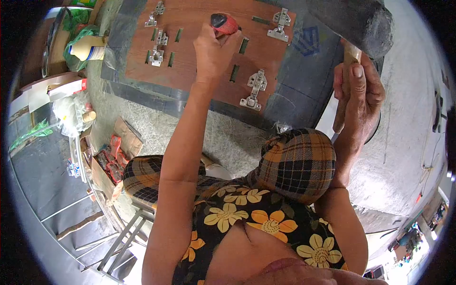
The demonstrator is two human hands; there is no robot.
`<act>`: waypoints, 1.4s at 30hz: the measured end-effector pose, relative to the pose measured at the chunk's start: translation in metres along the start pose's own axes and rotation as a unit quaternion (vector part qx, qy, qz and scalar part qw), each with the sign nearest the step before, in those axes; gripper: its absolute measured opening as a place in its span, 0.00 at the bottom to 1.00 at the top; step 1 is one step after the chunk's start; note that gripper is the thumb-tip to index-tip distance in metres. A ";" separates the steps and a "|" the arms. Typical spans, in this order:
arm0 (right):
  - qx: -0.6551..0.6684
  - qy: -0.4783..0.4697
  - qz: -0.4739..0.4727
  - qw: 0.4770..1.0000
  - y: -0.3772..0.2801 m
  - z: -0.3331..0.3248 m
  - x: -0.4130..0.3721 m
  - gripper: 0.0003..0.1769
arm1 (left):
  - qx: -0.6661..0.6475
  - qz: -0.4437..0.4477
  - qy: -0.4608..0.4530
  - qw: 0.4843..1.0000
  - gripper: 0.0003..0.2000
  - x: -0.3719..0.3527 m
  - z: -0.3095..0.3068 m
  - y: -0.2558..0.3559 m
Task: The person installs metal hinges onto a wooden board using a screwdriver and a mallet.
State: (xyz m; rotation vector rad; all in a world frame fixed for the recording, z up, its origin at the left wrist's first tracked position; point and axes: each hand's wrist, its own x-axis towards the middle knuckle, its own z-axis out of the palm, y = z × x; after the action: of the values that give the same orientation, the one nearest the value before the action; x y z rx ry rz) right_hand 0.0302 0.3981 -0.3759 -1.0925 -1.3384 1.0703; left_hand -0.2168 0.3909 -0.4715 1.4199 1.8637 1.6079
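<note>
My left hand [213, 52] is wrapped round a red and black tool handle [225, 24] over the middle of a reddish-brown wooden board [190, 28]; the tool's lower end is hidden. My right hand [360, 88] grips the wooden handle of a mallet [375, 28] with a big dark head, raised at the upper right. Metal hinges lie on the board: one at the lower right [255, 90], one at the upper right [281, 24], and others on the left [158, 47]. Narrow dark slots [234, 72] are cut in the board.
Beneath the board is a dark worktop [304, 71]. A cream bottle [88, 48] and plastic bags [70, 111] stand on the left. Below them is a cardboard box [102, 166] with red scraps. Metal frames [126, 242] are at the lower left. My checked-cloth knees [301, 164] are near the worktop's edge.
</note>
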 end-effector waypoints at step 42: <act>-0.159 -0.220 0.003 0.962 0.007 0.026 0.043 0.22 | 0.070 0.092 -0.190 0.975 0.23 0.048 0.015 -0.006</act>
State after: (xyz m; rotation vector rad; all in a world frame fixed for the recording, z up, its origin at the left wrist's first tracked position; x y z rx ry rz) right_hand 0.0033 0.4408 -0.3765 -1.1280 -1.9141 1.1722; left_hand -0.2307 0.4384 -0.4642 1.8563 1.6847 1.1846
